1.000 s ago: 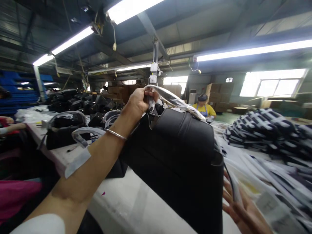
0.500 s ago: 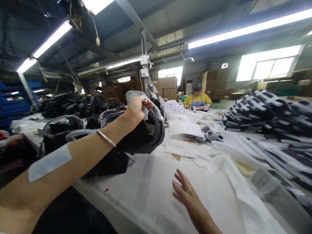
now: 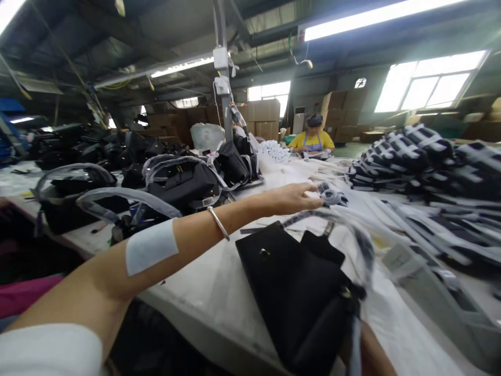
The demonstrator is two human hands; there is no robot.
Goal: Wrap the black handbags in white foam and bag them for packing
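My left hand (image 3: 295, 199) reaches across the table with its fingers stretched out and apart. Its fingertips are at a small bundle of rolled grey strips (image 3: 332, 195); whether they touch it I cannot tell. Below that arm a black handbag (image 3: 291, 282) with gold-coloured fittings lies tilted toward me. Its handle (image 3: 362, 235), wrapped in clear film, arches up at the right and is smeared by motion. Beside the bag's lower right, my right hand (image 3: 368, 347) shows only in part near the wrist; the bag hides its fingers.
Several black handbags (image 3: 182, 183) with wrapped handles stand along the left. On the right rise heaps of black pieces with white strips (image 3: 407, 156), near a grey box (image 3: 434, 297). Across the table sits a person in yellow (image 3: 313, 141). A post (image 3: 226, 104) stands behind the bags.
The black handbag has come from the left to the table right before me. My left hand has let go of its handle and moved right; my right hand has gone partly behind the bag.
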